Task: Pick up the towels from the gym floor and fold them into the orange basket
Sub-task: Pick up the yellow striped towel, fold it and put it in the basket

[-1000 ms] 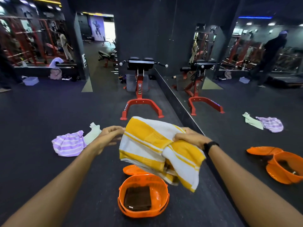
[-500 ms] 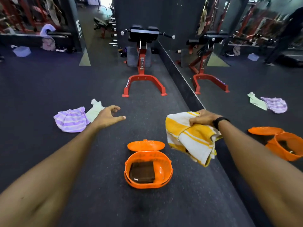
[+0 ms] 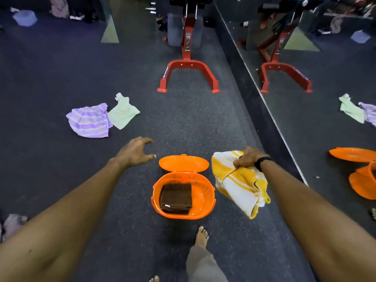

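The orange basket (image 3: 205,202) stands on the dark floor in front of me, lid open behind it, with a folded brown towel (image 3: 176,198) inside. My right hand (image 3: 249,157) grips a bunched yellow-and-white striped towel (image 3: 239,184) that hangs just right of the basket. Left of the basket lid my left hand (image 3: 135,152) hovers with fingers loosely spread, holding nothing. A purple striped towel (image 3: 89,121) and a pale green towel (image 3: 123,112) lie crumpled on the floor farther left.
A red exercise machine (image 3: 188,64) stands ahead. A mirror wall (image 3: 305,98) runs along the right and reflects the basket and towels. My bare foot (image 3: 201,237) is just behind the basket. A pale bin (image 3: 24,17) sits far left.
My left hand let go of the yellow towel and moved out to the left. My right hand carried the towel down and to the right of the basket. My view tilted downward.
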